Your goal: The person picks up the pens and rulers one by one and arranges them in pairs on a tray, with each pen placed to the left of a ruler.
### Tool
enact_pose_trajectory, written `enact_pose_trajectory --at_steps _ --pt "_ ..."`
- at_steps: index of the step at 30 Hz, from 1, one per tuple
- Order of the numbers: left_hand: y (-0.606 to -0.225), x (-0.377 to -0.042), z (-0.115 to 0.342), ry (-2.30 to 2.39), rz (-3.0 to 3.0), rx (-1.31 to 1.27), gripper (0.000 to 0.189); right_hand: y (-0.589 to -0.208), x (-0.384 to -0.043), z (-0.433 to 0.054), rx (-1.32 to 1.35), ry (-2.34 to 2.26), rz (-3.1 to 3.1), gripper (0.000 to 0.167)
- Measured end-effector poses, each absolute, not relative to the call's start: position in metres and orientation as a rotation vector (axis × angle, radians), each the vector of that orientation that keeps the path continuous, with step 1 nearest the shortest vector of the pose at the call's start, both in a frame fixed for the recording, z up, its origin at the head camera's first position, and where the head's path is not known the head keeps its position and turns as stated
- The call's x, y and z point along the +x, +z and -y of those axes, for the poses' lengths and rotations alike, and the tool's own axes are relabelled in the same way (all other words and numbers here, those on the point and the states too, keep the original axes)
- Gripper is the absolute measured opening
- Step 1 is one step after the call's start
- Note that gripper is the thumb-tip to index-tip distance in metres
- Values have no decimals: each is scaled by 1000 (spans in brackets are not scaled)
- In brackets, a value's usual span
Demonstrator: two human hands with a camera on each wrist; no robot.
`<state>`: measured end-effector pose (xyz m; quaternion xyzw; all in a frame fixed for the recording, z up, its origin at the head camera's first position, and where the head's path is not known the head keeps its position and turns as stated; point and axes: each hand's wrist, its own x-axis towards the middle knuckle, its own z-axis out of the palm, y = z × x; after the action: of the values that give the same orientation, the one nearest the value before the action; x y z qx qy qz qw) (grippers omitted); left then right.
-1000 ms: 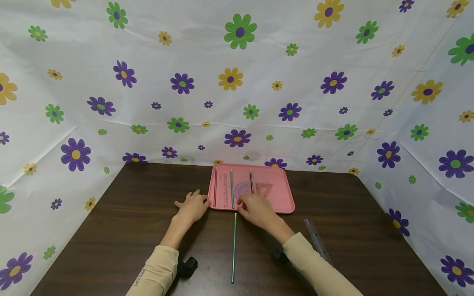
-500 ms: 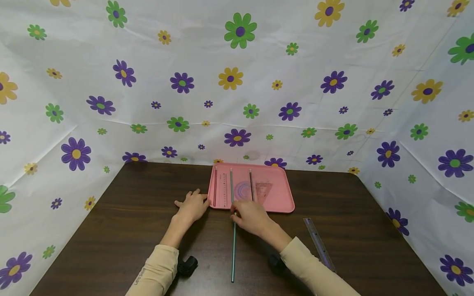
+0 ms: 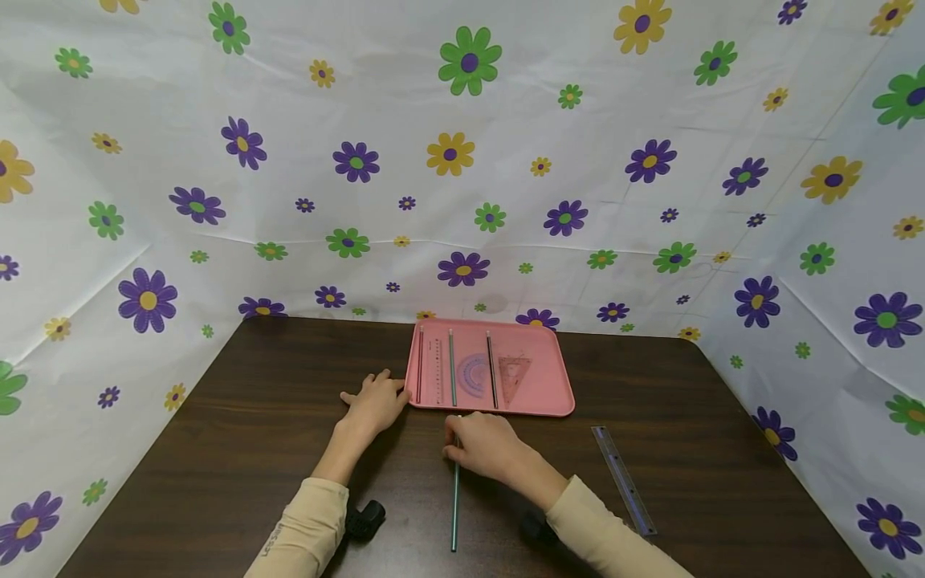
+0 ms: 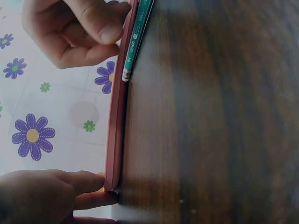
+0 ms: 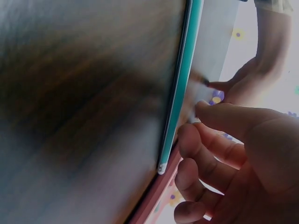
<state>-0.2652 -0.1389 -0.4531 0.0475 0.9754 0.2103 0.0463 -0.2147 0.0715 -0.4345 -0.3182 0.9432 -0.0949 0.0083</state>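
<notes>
A green pencil [image 3: 455,506] with a white eraser end lies on the table in front of the pink tray [image 3: 549,389]. Over its eraser end is my right hand [image 3: 487,443], fingers loosely bent. The right wrist view shows a gap between those fingertips and the pencil [image 5: 183,70]. My left hand [image 3: 374,405] rests at the tray's left edge, fingers spread and fairly straight. In the left wrist view its fingertips touch the tray's corner, and lettering with "HB" shows on the pencil [image 4: 135,44].
Inside the tray lie a dark red pencil [image 3: 421,365], a clear ruler [image 3: 437,373], another green pencil [image 3: 452,369], a protractor [image 3: 473,376], a black pencil [image 3: 492,369] and a set square [image 3: 514,376]. Another clear ruler [image 3: 625,480] lies on the table at right.
My right hand has moved from the tray's front edge, back toward me and slightly left, over the green pencil's eraser end. The black pencil in the tray is uncovered. The left hand stays put.
</notes>
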Motion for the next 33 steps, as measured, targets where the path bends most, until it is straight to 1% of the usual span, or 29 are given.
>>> enact_pose_trajectory --at_steps 9,21,33 --pt "-454 -265 138 644 -2973 133 41 -436 -205 -67 -955 -265 -2888 17" --pt "-450 -266 139 630 -2958 141 43 -437 -201 -65 -937 -262 -2864 17" --pt "-450 -266 138 632 -2962 140 43 -439 -200 -66 -920 -407 -2822 17"
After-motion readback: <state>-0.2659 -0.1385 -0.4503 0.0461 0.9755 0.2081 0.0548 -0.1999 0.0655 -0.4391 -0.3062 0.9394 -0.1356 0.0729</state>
